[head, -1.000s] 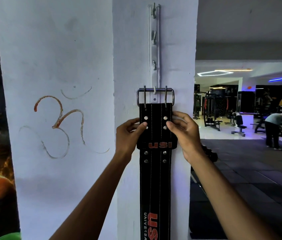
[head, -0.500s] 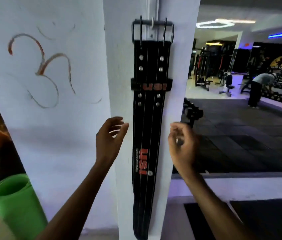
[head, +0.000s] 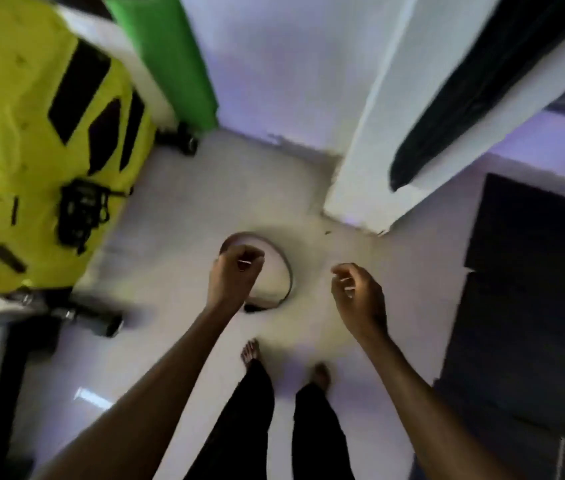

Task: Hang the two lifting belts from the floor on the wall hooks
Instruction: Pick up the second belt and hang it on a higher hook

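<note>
I am looking straight down at the pale floor. A second lifting belt (head: 287,271) lies there coiled in a ring, dark with a lighter inner side. My left hand (head: 236,273) hovers over its left part with curled fingers and hides that side; it holds nothing. To the right of the ring my right hand (head: 357,292) is loosely curled, with nothing in it. The first belt (head: 464,109), long and black, hangs down the white pillar (head: 371,140) at the upper right; its top and the hooks are out of view.
A bright yellow padded object (head: 31,133) with black patches fills the left. A green rolled mat (head: 170,57) stands behind it. A dumbbell (head: 94,320) lies at the lower left. Dark rubber flooring (head: 523,306) runs along the right. My bare feet (head: 250,353) stand just below the ring.
My view has swung from the pillar down to the floor. Both hands have let go of the hung belt and dropped toward the coiled belt on the floor.
</note>
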### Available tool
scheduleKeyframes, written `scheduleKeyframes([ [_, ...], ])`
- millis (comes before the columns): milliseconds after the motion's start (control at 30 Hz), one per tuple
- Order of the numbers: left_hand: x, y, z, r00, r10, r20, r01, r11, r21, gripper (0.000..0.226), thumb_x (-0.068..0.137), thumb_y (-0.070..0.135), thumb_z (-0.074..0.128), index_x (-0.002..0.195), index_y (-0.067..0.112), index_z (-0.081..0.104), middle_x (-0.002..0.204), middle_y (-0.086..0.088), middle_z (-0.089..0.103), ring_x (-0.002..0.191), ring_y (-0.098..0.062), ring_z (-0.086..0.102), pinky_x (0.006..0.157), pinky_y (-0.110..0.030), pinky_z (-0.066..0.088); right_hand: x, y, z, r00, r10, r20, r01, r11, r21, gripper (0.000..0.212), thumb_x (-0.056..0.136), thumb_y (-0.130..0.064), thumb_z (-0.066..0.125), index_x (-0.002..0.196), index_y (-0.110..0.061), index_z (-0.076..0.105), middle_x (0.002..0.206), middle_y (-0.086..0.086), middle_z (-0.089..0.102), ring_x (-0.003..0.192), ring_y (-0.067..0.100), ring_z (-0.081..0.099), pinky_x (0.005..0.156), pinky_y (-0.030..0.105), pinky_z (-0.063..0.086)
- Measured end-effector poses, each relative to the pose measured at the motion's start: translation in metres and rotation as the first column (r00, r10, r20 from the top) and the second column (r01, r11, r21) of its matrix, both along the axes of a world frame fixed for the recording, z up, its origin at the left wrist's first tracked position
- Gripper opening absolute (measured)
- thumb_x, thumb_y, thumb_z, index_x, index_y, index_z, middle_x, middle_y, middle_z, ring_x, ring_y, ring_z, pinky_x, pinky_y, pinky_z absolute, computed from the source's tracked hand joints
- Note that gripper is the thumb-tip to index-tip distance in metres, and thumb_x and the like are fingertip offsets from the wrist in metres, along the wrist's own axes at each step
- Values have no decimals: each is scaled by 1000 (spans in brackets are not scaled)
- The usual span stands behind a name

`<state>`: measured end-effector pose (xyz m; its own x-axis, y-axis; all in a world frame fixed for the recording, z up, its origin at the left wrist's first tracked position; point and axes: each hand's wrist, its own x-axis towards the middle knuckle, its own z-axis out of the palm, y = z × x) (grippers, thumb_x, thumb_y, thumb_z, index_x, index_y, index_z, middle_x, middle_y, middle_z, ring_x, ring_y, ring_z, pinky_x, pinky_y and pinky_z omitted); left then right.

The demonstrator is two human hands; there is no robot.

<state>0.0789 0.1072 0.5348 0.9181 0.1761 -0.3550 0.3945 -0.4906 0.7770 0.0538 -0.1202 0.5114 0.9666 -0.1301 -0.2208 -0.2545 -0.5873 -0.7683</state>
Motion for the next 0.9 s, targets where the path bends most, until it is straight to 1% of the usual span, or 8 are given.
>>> scheduleKeyframes([
  [100,-34,52,-84,973,155,-170,-151,988,32,7,87,19,69,90,20,75,80,2,75,67,-13,69,69,-29,52,-13,63,-94,966,185,-180,-194,981,-33,19,91,-12,55,105,-17,66,102,4,68,89,18,65,79,33,55],
  [267,-74,107,-269,900,240,-364,-249,968,22,5,85,25,72,85,30,72,72,13,70,55,5,62,54,-9,42,-10,148,-290,877,381,-294,-419,905,-77,24,89,-13,62,113,-15,64,112,2,67,107,19,61,87,27,45],
  [333,-89,120,-347,864,270,-425,-290,957,17,7,82,27,76,86,31,72,72,12,70,54,6,61,55,-11,42,-14,171,-375,820,462,-339,-521,847,-104,30,88,-14,63,118,-13,62,116,5,66,112,23,59,93,31,45],
  [500,-132,142,-514,788,344,-511,-390,921,19,8,83,21,75,90,26,74,77,10,70,54,8,61,60,-19,45,-41,211,-568,662,733,-157,-740,603,-299,42,85,-17,50,120,3,62,117,21,67,111,33,62,96,34,41],
  [600,-148,150,-572,763,344,-547,-405,914,10,8,83,20,74,89,26,73,82,5,73,63,-8,69,60,-20,50,-37,230,-621,626,749,-215,-745,494,-448,23,93,-11,50,113,-5,61,110,16,63,101,33,63,86,42,48],
  [767,-145,156,-610,763,317,-564,-401,916,-28,16,84,19,71,83,35,69,87,3,75,79,-14,71,79,-32,54,-21,225,-647,604,761,-236,-670,325,-668,27,72,-5,71,98,-12,64,92,9,64,82,31,61,66,38,50],
  [833,-139,151,-611,769,305,-561,-399,915,-51,17,85,17,69,85,34,69,91,2,76,79,-14,71,80,-32,55,-14,218,-644,624,738,-257,-691,367,-623,27,68,-3,74,91,-13,64,86,8,64,79,32,62,64,37,49],
  [900,-131,145,-604,772,297,-562,-400,914,-67,15,86,19,69,91,32,70,95,3,76,79,-14,70,82,-31,54,-7,209,-625,674,699,-239,-707,516,-484,31,69,-2,76,96,-12,66,91,10,67,82,35,65,65,37,51],
])
